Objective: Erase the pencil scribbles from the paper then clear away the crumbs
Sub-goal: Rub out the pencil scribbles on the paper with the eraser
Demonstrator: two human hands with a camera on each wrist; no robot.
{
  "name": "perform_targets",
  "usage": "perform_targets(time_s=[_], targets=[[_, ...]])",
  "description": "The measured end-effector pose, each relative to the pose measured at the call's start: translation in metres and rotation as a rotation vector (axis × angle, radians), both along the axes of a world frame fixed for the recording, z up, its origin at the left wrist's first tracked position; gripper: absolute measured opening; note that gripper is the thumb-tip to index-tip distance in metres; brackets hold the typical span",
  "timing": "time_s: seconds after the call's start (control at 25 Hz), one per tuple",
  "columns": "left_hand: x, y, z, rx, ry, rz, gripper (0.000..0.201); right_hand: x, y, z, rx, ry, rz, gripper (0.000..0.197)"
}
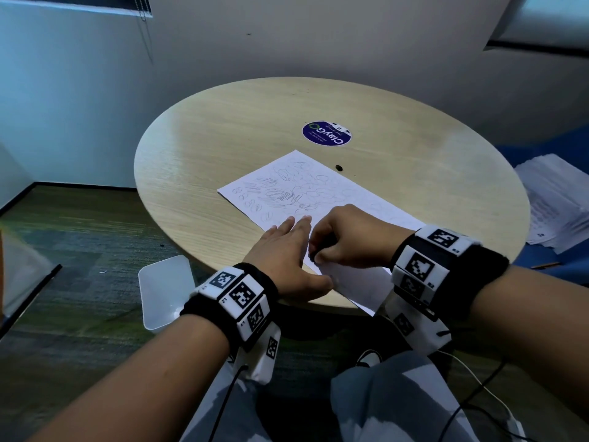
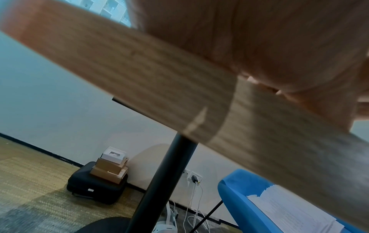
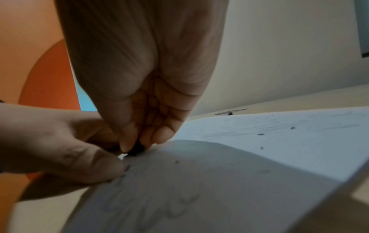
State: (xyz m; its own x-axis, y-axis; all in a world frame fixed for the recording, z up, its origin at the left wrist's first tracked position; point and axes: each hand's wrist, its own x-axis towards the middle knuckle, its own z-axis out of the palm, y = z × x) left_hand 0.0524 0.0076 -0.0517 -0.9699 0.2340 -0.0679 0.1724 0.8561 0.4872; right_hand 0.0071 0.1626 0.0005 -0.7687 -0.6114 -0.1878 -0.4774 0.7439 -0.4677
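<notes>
A white sheet of paper (image 1: pixel 306 189) covered in pencil scribbles lies on the round wooden table (image 1: pixel 223 129), its near corner hanging over the edge. My right hand (image 1: pixel 322 255) pinches a small black eraser (image 3: pixel 136 149) and holds its tip against the paper (image 3: pixel 259 141) near the front edge. My left hand (image 1: pixel 293 247) lies flat with straight fingers on the sheet's left edge, its thumb (image 3: pixel 95 164) beside the eraser. Dark eraser crumbs (image 3: pixel 260 134) dot the sheet. In the left wrist view only the table's rim (image 2: pixel 139 75) and my palm (image 2: pixel 279 39) show.
A small black lump (image 1: pixel 339 168) lies on the table beyond the paper, near a round blue sticker (image 1: pixel 326 134). A white plastic bin (image 1: pixel 165 291) stands on the floor at the left. A blue chair with a paper stack (image 1: pixel 554 202) is at the right.
</notes>
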Motion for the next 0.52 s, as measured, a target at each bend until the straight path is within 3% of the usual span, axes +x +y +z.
perform_targets(time_s=[0.08,0.28,0.44,0.52], targets=[[-0.001,-0.001,-0.002,0.009,-0.003,0.004,0.116,0.006,-0.001,0.003,0.029,-0.042,0.046,0.010],[0.001,0.000,0.000,-0.012,-0.008,0.000,0.118,-0.007,0.000,0.004,0.007,0.095,-0.046,0.011],[-0.003,-0.003,-0.006,0.032,-0.002,0.004,0.118,0.004,-0.008,0.003,0.049,0.035,0.050,0.010],[-0.002,-0.001,-0.005,0.009,0.003,0.001,0.117,-0.001,-0.005,0.004,0.043,0.050,0.006,0.009]])
